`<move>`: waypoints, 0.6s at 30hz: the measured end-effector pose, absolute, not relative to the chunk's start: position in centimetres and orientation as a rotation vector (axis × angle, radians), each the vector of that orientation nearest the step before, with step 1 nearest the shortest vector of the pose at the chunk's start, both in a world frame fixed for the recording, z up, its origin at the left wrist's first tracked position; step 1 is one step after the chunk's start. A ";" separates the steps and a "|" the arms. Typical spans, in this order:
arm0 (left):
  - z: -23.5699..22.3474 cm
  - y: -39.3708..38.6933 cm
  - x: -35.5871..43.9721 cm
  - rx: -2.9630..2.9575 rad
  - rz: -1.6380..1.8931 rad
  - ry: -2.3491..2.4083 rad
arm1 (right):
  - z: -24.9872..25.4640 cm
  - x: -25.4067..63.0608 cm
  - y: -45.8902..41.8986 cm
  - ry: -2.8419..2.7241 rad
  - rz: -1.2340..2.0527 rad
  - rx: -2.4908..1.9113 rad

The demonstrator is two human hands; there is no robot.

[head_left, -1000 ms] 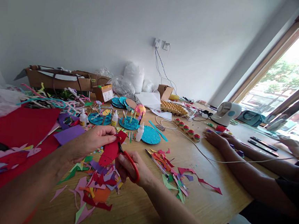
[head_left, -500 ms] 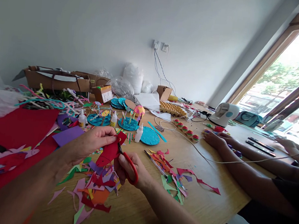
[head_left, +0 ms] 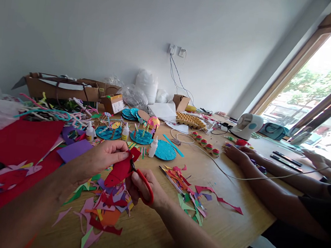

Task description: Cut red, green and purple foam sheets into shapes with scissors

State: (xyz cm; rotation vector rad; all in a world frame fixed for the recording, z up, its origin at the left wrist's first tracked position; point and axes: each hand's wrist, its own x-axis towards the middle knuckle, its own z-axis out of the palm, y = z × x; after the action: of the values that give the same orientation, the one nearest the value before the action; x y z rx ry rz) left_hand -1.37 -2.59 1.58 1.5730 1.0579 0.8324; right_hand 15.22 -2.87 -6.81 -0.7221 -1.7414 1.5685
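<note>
Pinched between the thumb and fingers of my left hand is a red paper fish with a small eye drawn at its lower end. My right hand grips red-handled scissors, their dark blades against the paper's right edge. Under both hands lies a heap of coloured paper scraps. Further left, several cut paper fish rest on a large red sheet, beside a purple sheet.
Glue bottles stand by blue decorated discs ahead. More scraps and a pen lie to the right. A white cable crosses the table towards another person's arms. A small white fan stands further back.
The red paper fish has tilted slightly and shifted a little in my left hand's pinch. The scissors stay at its edge; the view has moved slightly.
</note>
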 end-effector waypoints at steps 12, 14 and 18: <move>1.0 -2.5 -1.6 1.609 0.846 1.009 | -6.8 15.2 -3.0 -1.740 1.544 -0.678; 1.0 -2.6 -1.5 1.629 0.859 1.021 | -6.7 15.2 -3.0 -1.749 1.532 -0.687; 1.0 -2.6 -1.2 1.652 0.869 1.037 | -6.5 15.3 -3.1 -1.750 1.535 -0.700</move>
State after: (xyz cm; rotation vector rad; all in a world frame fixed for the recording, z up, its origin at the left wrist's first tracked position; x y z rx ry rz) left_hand -1.22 -2.62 1.04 1.6516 1.0366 0.8691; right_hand 15.26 -3.08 -6.53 -0.6999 -1.7500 1.5352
